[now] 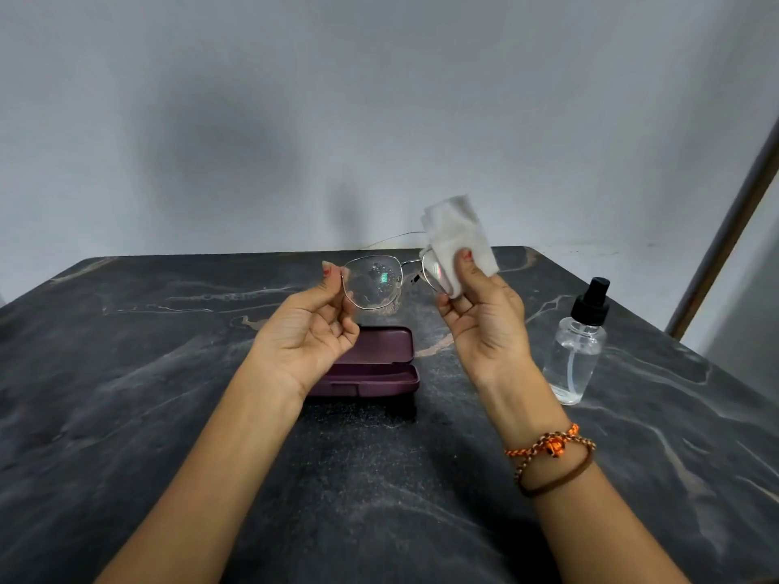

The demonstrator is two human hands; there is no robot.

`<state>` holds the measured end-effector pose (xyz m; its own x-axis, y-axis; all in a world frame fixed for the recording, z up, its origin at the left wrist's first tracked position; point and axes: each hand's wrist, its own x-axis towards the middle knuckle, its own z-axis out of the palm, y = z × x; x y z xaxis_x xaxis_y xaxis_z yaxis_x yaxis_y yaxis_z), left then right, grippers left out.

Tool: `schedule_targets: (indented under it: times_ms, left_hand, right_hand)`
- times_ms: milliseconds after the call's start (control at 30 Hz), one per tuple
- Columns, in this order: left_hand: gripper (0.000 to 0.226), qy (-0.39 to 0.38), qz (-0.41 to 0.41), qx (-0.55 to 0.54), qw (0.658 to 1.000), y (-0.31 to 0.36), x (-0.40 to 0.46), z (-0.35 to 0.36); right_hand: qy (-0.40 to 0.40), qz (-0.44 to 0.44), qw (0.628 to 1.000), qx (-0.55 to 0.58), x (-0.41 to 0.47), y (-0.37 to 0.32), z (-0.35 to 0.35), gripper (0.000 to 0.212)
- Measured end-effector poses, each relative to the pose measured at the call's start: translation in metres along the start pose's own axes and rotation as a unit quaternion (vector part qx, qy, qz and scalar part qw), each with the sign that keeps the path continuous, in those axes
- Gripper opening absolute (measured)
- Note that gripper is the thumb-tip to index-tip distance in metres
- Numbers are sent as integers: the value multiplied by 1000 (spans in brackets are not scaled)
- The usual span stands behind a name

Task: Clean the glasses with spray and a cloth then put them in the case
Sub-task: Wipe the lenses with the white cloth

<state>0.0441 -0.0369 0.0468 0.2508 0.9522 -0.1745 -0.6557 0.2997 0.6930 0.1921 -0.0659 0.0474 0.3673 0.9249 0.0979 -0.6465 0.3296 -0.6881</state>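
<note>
My forearms reach up from the near edge of the dark marbled table (pixel 168 373), palms turned toward me. On my right wrist sit an orange braided bracelet (pixel 550 446) and a thin brown band (pixel 556 482).

My left hand (pixel 310 330) is raised above the table, fingers curled in, thumb and forefinger pinching the outer rim of the glasses (pixel 373 282) at their left lens. That lens is speckled with droplets. My right hand (pixel 484 318) is raised at the same height, thumb and fingers clamped on a white cloth (pixel 457 238) folded over the other lens, so the cloth covers both faces of that lens; the loose part of the cloth sticks up above my thumb. One thin temple arm runs back behind the cloth.

Below and just behind my left hand, the maroon case (pixel 375 364) lies open on the table, partly hidden by my palm. To the right, well apart from my right hand, the clear spray bottle (pixel 577 347) with its black pump top stands upright. Behind the table is a plain grey wall (pixel 295 120).
</note>
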Motion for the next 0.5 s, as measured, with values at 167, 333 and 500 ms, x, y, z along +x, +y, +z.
schedule_targets:
  times_ms: [167, 333, 500]
  left_hand:
    - [25, 6, -2, -9, 1000, -3, -1, 0]
    - [23, -1, 0, -29, 1000, -3, -2, 2]
    - [17, -6, -11, -37, 999, -4, -2, 0]
  right_hand:
    - [-33, 28, 999, -2, 0, -2, -2, 25]
    - [-16, 47, 998, 36, 0, 0, -2, 9]
    - [-41, 31, 998, 18, 0, 0, -1, 21]
